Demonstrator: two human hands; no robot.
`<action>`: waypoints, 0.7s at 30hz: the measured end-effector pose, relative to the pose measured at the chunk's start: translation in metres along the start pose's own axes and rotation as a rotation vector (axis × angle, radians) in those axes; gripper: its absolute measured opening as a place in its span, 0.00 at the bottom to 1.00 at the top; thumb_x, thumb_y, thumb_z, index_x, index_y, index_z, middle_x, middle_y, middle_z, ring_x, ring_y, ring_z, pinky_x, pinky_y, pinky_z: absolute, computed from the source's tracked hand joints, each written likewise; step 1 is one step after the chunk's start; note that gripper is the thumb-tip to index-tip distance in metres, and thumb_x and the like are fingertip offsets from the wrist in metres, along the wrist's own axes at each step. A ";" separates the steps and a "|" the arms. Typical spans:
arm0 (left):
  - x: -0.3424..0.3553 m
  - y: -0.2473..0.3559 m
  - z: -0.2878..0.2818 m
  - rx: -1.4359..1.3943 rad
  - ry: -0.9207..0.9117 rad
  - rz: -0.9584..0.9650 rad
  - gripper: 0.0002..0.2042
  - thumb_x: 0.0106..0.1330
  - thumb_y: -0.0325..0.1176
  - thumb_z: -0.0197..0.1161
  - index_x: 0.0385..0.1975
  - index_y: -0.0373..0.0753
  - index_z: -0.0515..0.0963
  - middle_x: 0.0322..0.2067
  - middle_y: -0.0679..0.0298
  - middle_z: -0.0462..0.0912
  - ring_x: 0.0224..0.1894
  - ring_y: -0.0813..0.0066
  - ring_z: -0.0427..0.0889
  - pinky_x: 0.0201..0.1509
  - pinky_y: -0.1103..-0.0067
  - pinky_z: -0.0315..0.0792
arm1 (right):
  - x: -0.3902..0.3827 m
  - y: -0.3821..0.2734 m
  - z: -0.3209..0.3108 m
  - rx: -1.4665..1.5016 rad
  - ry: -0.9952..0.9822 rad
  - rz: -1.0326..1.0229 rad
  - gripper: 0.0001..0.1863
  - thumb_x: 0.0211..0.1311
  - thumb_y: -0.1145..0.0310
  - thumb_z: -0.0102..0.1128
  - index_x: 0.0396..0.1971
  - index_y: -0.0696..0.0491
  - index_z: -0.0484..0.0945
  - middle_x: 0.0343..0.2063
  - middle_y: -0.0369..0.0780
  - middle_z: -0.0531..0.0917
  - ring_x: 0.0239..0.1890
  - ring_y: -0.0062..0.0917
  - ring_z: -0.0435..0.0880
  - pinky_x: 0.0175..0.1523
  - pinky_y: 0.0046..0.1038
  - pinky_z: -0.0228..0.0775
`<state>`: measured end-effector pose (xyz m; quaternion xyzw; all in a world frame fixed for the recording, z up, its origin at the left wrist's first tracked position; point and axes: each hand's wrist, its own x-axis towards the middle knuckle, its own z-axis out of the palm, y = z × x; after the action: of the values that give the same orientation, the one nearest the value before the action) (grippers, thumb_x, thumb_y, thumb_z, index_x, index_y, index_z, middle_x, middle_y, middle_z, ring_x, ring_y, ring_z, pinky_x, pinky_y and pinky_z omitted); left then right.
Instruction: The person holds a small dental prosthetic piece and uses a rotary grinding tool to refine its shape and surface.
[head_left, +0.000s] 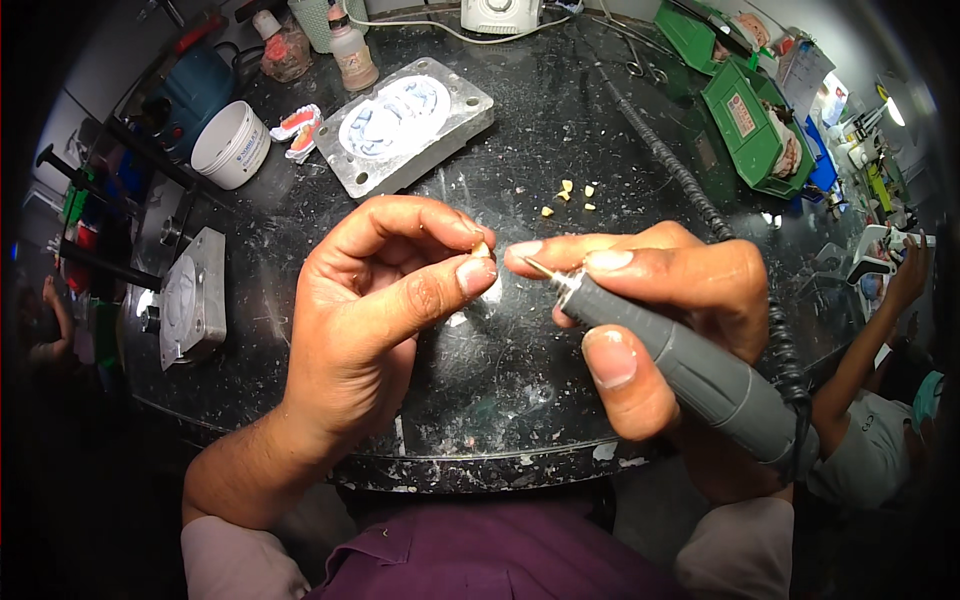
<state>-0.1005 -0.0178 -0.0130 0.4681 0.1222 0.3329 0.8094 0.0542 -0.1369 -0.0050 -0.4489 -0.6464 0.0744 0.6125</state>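
Head view, clock positions taken from mid-frame. Left hand [365, 300], at 8 o'clock: thumb and forefinger are closed on one small yellowish tooth-shaped piece [481, 251], which is held up just above the centre. Right hand [705, 275], at 3 o'clock: a dark grey rotary handpiece [700, 370] is gripped like a pen, its metal bur [539, 267] being pointed toward 10 o'clock, beside the forefinger and apart from the piece. Both hands are held over a black, white-flecked tabletop [510, 400].

Also listed on the tabletop: five small loose yellowish pieces [567, 187], scattered at 1 o'clock; one metal flask [460, 125], filled with white plaster, at 11 o'clock; one red-and-white dental model [298, 122] and one white tub [232, 150], placed side by side toward 10 o'clock; one second metal flask [209, 285], at 9 o'clock; one green bin [752, 165], loaded with casts, at 2 o'clock. A black coiled cord [672, 165] is stretched from 1 o'clock toward the right hand. At 3 o'clock, another person's arm [860, 345] is seen raised.
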 end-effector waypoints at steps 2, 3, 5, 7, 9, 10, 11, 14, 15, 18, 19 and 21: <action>-0.001 0.002 0.000 0.014 -0.008 -0.014 0.09 0.59 0.17 0.63 0.39 0.33 0.76 0.37 0.58 0.83 0.41 0.75 0.82 0.47 0.80 0.76 | 0.000 -0.001 0.000 -0.027 -0.059 0.027 0.14 0.65 0.69 0.56 0.45 0.57 0.64 0.38 0.55 0.82 0.31 0.21 0.80 0.37 0.24 0.77; -0.002 0.005 0.004 0.061 0.022 -0.043 0.09 0.59 0.18 0.62 0.39 0.34 0.75 0.37 0.58 0.81 0.41 0.75 0.81 0.48 0.80 0.74 | 0.001 0.002 0.001 -0.052 -0.052 -0.001 0.14 0.64 0.69 0.57 0.44 0.58 0.64 0.38 0.54 0.83 0.31 0.21 0.80 0.36 0.23 0.77; -0.003 0.006 0.007 0.097 0.036 -0.075 0.09 0.58 0.19 0.62 0.38 0.36 0.74 0.37 0.59 0.80 0.41 0.75 0.80 0.48 0.80 0.73 | 0.000 0.000 0.001 -0.065 -0.031 0.016 0.14 0.64 0.70 0.57 0.44 0.58 0.64 0.37 0.54 0.83 0.31 0.21 0.80 0.36 0.23 0.77; -0.002 0.007 0.005 0.089 0.042 -0.065 0.09 0.59 0.19 0.61 0.38 0.35 0.74 0.37 0.56 0.82 0.41 0.72 0.81 0.49 0.78 0.75 | 0.000 -0.001 0.000 -0.064 -0.011 0.031 0.14 0.64 0.70 0.57 0.44 0.58 0.64 0.37 0.54 0.83 0.31 0.21 0.80 0.36 0.23 0.77; -0.003 0.006 0.008 0.110 0.043 -0.039 0.09 0.59 0.19 0.61 0.38 0.34 0.74 0.37 0.55 0.82 0.42 0.71 0.82 0.50 0.77 0.75 | 0.000 0.000 0.000 -0.081 -0.045 0.007 0.14 0.63 0.71 0.57 0.44 0.59 0.64 0.37 0.53 0.83 0.31 0.21 0.80 0.37 0.23 0.77; -0.003 0.006 0.009 0.125 0.036 -0.015 0.09 0.59 0.19 0.61 0.39 0.34 0.74 0.37 0.54 0.82 0.42 0.70 0.83 0.50 0.76 0.75 | 0.000 0.000 0.000 -0.081 -0.045 0.007 0.14 0.63 0.71 0.57 0.44 0.59 0.64 0.37 0.53 0.83 0.31 0.21 0.80 0.37 0.23 0.77; -0.003 0.006 0.011 0.124 0.036 -0.015 0.09 0.59 0.19 0.61 0.39 0.34 0.74 0.37 0.54 0.82 0.42 0.70 0.83 0.50 0.76 0.75 | 0.000 0.000 0.000 -0.086 -0.048 0.000 0.14 0.63 0.72 0.56 0.44 0.59 0.64 0.37 0.53 0.83 0.32 0.21 0.80 0.37 0.23 0.77; -0.003 0.005 0.010 0.124 0.024 -0.013 0.08 0.60 0.20 0.60 0.39 0.33 0.74 0.38 0.53 0.82 0.43 0.70 0.82 0.51 0.76 0.75 | 0.000 0.004 -0.001 -0.082 -0.041 -0.006 0.14 0.62 0.74 0.56 0.44 0.59 0.64 0.38 0.53 0.83 0.32 0.20 0.79 0.37 0.23 0.77; -0.003 0.003 0.005 0.059 -0.016 -0.007 0.08 0.62 0.20 0.60 0.40 0.31 0.75 0.38 0.51 0.83 0.43 0.68 0.83 0.51 0.75 0.76 | -0.001 0.006 -0.001 -0.073 -0.032 -0.004 0.14 0.62 0.74 0.56 0.44 0.59 0.65 0.38 0.53 0.83 0.32 0.20 0.79 0.38 0.23 0.77; -0.001 0.001 0.001 -0.012 -0.073 0.003 0.08 0.63 0.20 0.60 0.41 0.29 0.75 0.38 0.50 0.83 0.44 0.68 0.84 0.52 0.74 0.76 | 0.000 0.000 -0.002 -0.090 -0.049 -0.006 0.14 0.61 0.75 0.56 0.44 0.59 0.65 0.38 0.53 0.83 0.33 0.21 0.80 0.39 0.24 0.77; -0.001 0.001 0.000 -0.010 -0.078 0.006 0.07 0.63 0.21 0.60 0.41 0.29 0.75 0.38 0.51 0.83 0.43 0.69 0.83 0.52 0.74 0.76 | 0.000 -0.001 -0.002 -0.085 -0.050 -0.005 0.14 0.61 0.75 0.56 0.44 0.59 0.65 0.38 0.53 0.83 0.33 0.21 0.80 0.39 0.24 0.77; -0.002 0.004 0.005 0.015 -0.042 -0.011 0.07 0.62 0.22 0.60 0.39 0.31 0.74 0.37 0.53 0.82 0.43 0.70 0.82 0.52 0.75 0.75 | 0.001 -0.002 -0.001 -0.074 -0.074 0.021 0.14 0.60 0.76 0.56 0.44 0.59 0.65 0.38 0.54 0.83 0.35 0.23 0.81 0.41 0.25 0.77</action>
<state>-0.1008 -0.0213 -0.0076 0.4802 0.1103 0.3175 0.8102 0.0542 -0.1382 -0.0029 -0.4750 -0.6662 0.0731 0.5703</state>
